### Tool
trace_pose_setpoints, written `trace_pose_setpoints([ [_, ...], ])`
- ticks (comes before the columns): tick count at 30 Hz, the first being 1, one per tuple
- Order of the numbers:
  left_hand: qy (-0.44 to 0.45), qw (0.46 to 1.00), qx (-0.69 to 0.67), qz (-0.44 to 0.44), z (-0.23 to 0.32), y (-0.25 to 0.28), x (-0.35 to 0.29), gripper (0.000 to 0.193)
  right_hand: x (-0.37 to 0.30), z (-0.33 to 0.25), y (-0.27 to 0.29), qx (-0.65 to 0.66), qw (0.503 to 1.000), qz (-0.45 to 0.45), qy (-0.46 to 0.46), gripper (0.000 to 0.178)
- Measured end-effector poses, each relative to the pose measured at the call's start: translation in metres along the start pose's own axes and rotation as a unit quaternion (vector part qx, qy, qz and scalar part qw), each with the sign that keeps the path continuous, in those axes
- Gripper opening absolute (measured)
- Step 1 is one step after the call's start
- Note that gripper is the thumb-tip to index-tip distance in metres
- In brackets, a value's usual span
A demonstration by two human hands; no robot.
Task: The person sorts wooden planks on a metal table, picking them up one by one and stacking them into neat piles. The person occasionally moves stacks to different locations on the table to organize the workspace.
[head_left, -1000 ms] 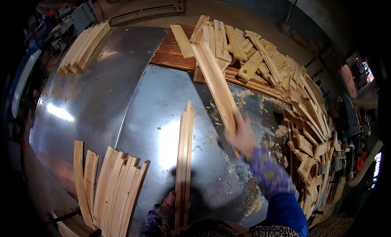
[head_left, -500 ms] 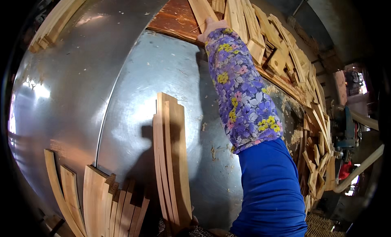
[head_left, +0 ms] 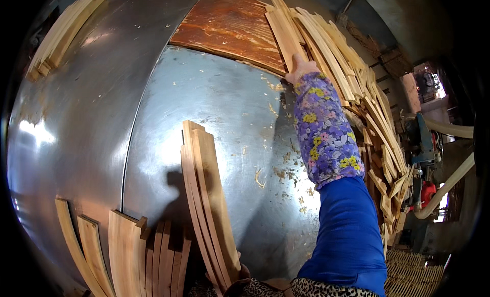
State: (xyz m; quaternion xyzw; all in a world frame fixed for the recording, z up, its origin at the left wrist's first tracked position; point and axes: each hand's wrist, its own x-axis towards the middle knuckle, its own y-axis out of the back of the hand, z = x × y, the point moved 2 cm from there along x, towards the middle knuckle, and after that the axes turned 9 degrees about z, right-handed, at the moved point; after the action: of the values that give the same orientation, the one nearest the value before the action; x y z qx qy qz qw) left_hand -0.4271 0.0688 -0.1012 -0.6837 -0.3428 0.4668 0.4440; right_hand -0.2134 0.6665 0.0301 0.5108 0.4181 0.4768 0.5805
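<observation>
Far out across the dented sheet-metal tabletop (head_left: 168, 144), the person's right hand (head_left: 300, 69) lies on the near end of a pale flat wooden slat (head_left: 282, 29) in the loose heap of similar slats (head_left: 357, 98) along the right edge; the fingers curl over the slat, though how tightly cannot be told. The left hand (head_left: 240, 274), mostly hidden at the lower edge, props a small bundle of pale wooden slats (head_left: 209, 205) on end, presumably keeping them squared together. Its fingers cannot be made out. More slats (head_left: 127, 251) lie fanned at lower left.
</observation>
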Motion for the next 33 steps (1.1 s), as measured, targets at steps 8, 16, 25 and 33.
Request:
trace_pose_setpoints([
  [8, -0.01, 0.998, -0.012, -0.062, -0.007, 0.002, -0.008, 0.08, -0.051, 0.072, 0.016, -0.012, 0.998, -0.039, -0.047, 0.085],
  [16, -0.043, 0.941, 0.017, -0.336, -0.008, 0.023, 0.029, 0.081, -0.291, 0.165, -0.035, 0.823, 0.452, -0.318, -0.13, 0.074],
  [25, 0.066, 0.903, 0.382, 0.187, -0.019, 0.032, -0.03, 0.08, -0.62, 0.122, -0.011, 0.511, 0.787, -0.303, 0.166, 0.058],
  [33, -0.152, 0.531, 0.798, 0.239, -0.017, -0.124, -0.158, 0.099, -0.635, 0.091, -0.018, 0.75, 0.552, -0.342, -0.125, 0.081],
])
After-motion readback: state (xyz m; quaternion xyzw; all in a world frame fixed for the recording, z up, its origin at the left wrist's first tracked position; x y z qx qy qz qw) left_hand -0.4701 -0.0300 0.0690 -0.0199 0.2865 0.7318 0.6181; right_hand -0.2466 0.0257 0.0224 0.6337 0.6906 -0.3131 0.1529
